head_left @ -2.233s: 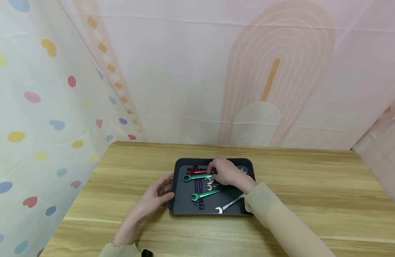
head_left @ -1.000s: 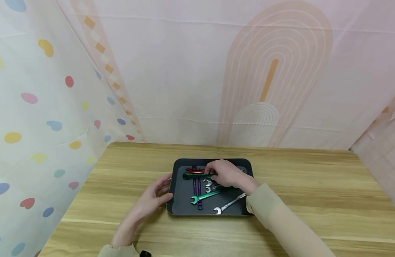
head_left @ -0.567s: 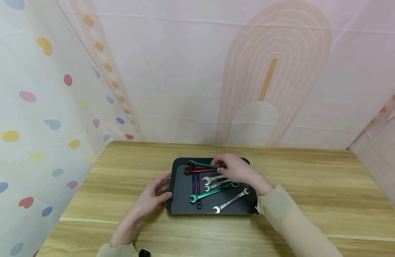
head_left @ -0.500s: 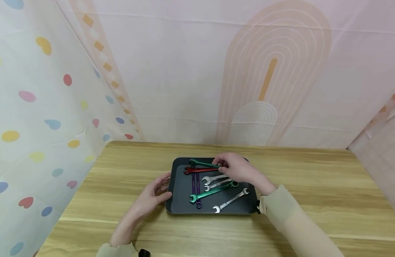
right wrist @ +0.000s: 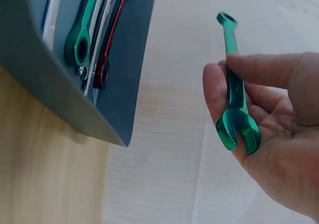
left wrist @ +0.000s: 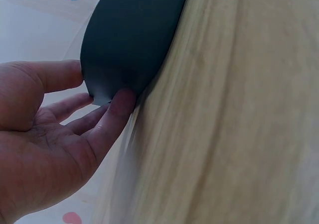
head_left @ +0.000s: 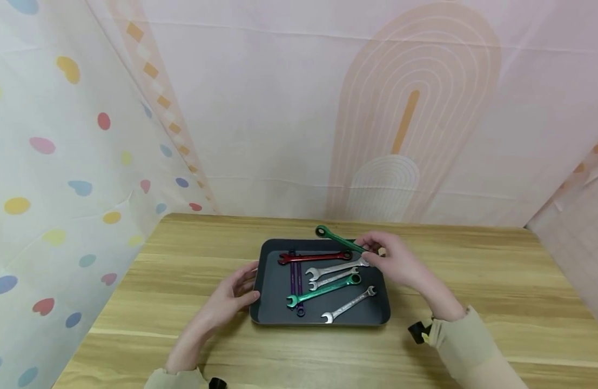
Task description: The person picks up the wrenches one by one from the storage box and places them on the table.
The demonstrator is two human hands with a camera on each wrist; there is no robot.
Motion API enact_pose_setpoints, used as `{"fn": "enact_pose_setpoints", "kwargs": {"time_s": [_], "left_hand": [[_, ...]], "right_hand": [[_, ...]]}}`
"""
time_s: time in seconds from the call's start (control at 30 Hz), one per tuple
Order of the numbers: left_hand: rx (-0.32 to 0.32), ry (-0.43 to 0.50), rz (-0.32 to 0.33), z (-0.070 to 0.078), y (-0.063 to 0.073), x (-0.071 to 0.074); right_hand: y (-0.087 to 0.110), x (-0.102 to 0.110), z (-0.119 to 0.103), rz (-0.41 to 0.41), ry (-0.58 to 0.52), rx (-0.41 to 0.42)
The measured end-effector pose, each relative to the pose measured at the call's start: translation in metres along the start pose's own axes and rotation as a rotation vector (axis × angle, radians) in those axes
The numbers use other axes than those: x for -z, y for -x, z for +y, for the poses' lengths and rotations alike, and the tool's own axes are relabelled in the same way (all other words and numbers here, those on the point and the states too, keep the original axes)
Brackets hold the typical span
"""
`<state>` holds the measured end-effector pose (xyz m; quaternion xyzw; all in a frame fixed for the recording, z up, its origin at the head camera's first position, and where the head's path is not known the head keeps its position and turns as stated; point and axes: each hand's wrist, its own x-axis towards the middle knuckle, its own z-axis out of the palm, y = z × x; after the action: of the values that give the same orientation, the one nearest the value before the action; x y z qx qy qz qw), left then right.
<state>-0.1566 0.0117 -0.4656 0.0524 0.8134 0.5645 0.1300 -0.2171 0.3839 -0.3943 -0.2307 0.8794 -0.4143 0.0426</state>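
- Gripping the green wrench [head_left: 341,239] in the right hand [head_left: 391,260], aloft near the far right corner of the tray [head_left: 273,305], apart from its wall.
- Touching the tray's left edge with the left hand [head_left: 233,297], fingers loosely extended.
- With table [head_left: 474,270] stretching well beyond both sides.

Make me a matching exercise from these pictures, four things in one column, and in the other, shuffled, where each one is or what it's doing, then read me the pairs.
Column one
1. left hand
2. right hand
3. red wrench
4. tray

Column two
A. holds a green wrench
B. sits on the wooden table
C. touches the tray's left side
D. lies across the purple wrenches

Pairs: 1-C, 2-A, 3-D, 4-B.
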Motion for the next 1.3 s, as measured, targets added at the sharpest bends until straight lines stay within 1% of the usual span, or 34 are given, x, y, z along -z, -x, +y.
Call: {"fn": "enact_pose_setpoints", "kwargs": {"time_s": [0.1,0.27,0.4,0.5,0.57,0.7,0.8,0.9,0.97,1.03,1.13,1.23,1.3], "left_hand": [[-0.010,-0.004,0.000,0.000,-0.001,0.000],[-0.013,-0.008,0.001,0.000,0.000,0.002],[-0.015,-0.003,-0.004,0.000,0.002,0.002],[-0.020,0.003,-0.007,-0.001,0.004,0.003],[-0.022,0.000,-0.012,-0.001,0.006,0.004],[-0.023,-0.001,-0.005,-0.001,0.009,0.007],[-0.029,0.002,-0.006,-0.001,0.009,0.008],[-0.027,0.007,-0.004,-0.001,0.009,0.009],[-0.026,0.011,-0.002,-0.002,0.009,0.008],[-0.032,0.012,-0.002,-0.002,0.009,0.008],[-0.039,0.013,-0.003,-0.002,0.009,0.009],[-0.037,0.011,0.000,-0.002,0.010,0.009],[-0.032,0.011,0.002,-0.002,0.010,0.009]], "right_hand": [[0.014,0.001,0.002,0.051,-0.084,-0.061],[0.034,-0.001,0.006,0.120,-0.322,-0.136],[0.047,-0.001,0.012,0.170,-0.521,-0.156],[0.054,0.003,0.018,0.196,-0.631,-0.159],[0.057,0.006,0.022,0.201,-0.682,-0.153],[0.061,0.012,0.029,0.158,-0.792,-0.127],[0.062,0.016,0.033,0.122,-0.854,-0.111],[0.064,0.018,0.035,0.116,-0.905,-0.120],[0.065,0.021,0.037,0.124,-0.975,-0.145],[0.066,0.023,0.041,0.110,-1.080,-0.147],[0.069,0.029,0.045,0.030,-1.264,-0.125],[0.070,0.033,0.048,-0.102,-1.409,-0.083],[0.070,0.034,0.049,-0.172,-1.482,-0.071]]}}
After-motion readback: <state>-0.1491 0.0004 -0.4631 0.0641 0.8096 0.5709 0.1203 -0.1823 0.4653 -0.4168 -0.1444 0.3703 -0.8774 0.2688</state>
